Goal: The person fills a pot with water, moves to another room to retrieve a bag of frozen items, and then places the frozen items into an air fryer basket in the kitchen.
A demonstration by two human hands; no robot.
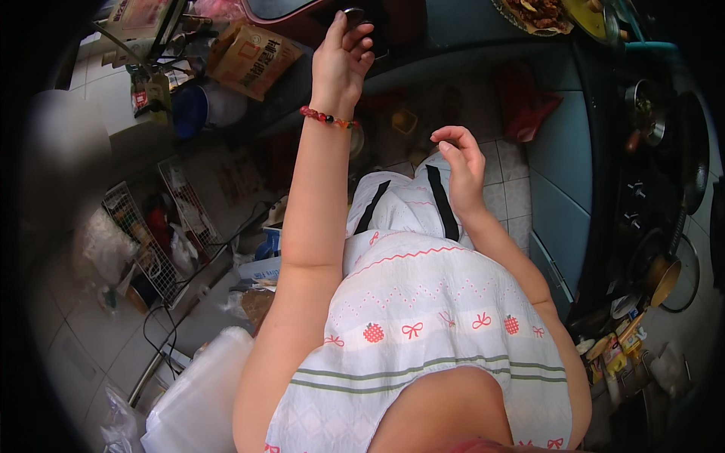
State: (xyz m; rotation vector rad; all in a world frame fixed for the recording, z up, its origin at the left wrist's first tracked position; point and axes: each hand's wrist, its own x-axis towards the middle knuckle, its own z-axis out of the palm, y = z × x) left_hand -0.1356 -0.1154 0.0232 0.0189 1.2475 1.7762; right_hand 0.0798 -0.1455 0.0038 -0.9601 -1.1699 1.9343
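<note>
My left hand (pixel 342 62), with a beaded bracelet (pixel 328 117) at the wrist, reaches up to the front of a dark red countertop appliance (pixel 308 25) with a window. Its thumb and loosely curled fingers are at a round shiny knob (pixel 354 13); I cannot tell whether they touch it. Left of that hand, a brown paper bag (pixel 255 61) with printing lies on the counter. Low in front of my white patterned dress (pixel 419 283), my right hand (pixel 465 170) hangs with bent fingers and holds nothing.
A plate of browned food (pixel 538 14) sits on the counter at top right. Along the right are a gas stove (pixel 614 187), a pot (pixel 651 110) and a pan (pixel 694 158). Wire baskets (pixel 141 243) and clear plastic bags (pixel 198 390) stand at left; a red bag (pixel 524 107) hangs low.
</note>
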